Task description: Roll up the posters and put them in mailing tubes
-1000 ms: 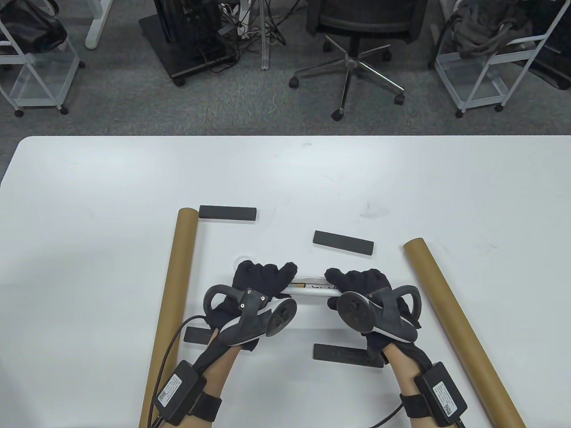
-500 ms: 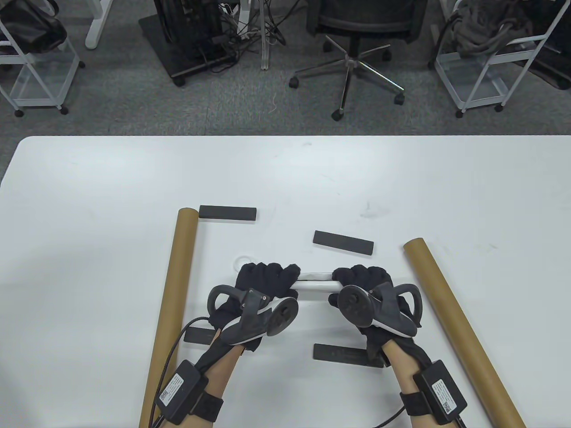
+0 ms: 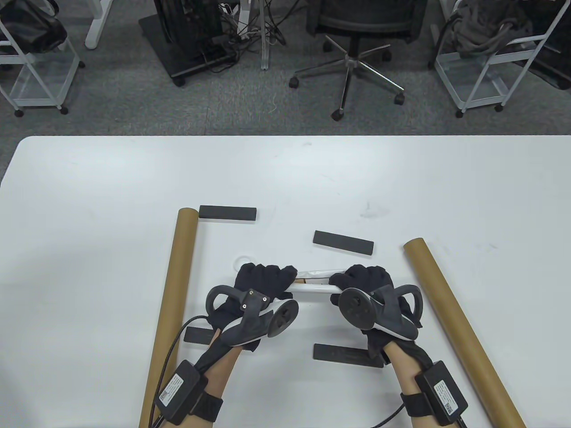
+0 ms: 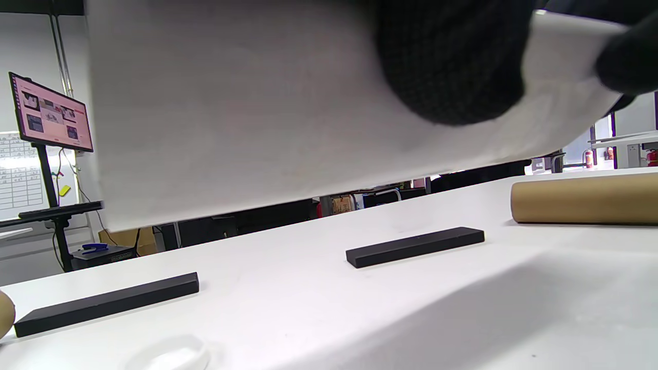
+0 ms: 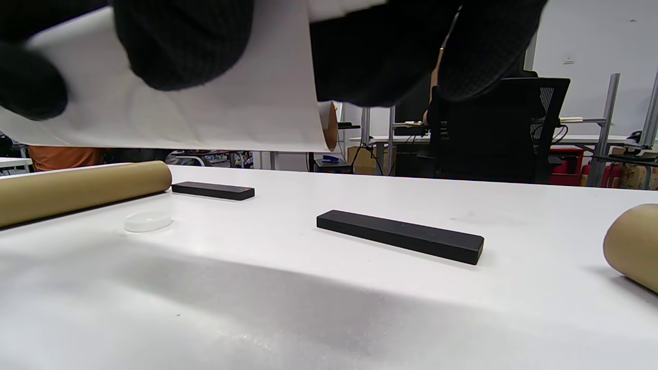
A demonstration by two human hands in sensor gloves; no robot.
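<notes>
Between the left hand and the right hand, a rolled white poster hangs above the table, each hand's fingers curled around one end. One brown tube lies outside the left hand, another tube outside the right.

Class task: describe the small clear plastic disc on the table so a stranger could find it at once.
Start at the left cardboard tube on the white table. Just right of it, beyond the left hand, lies the disc. Unlike the black bars, it is round, translucent and flat.
</notes>
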